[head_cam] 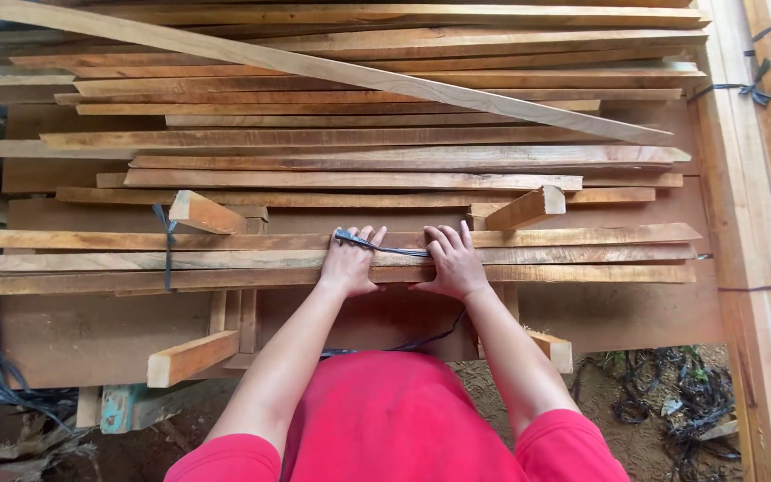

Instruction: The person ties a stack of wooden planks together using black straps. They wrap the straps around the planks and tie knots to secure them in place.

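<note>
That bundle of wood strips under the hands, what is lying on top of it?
Both hands, left hand and right hand, press on the bundle of strips, with a dark strap stretched between them. The wood under the palms is hidden.

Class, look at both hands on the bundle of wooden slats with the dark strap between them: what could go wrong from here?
1. The left hand and right hand press bare on rough-sawn slats; splinters seem likely.
2. The thin dark strap pulled between them might cut into fingers or slip.
3. The loose stack behind lies unevenly, with one long slat askew; pieces may slide.
</note>
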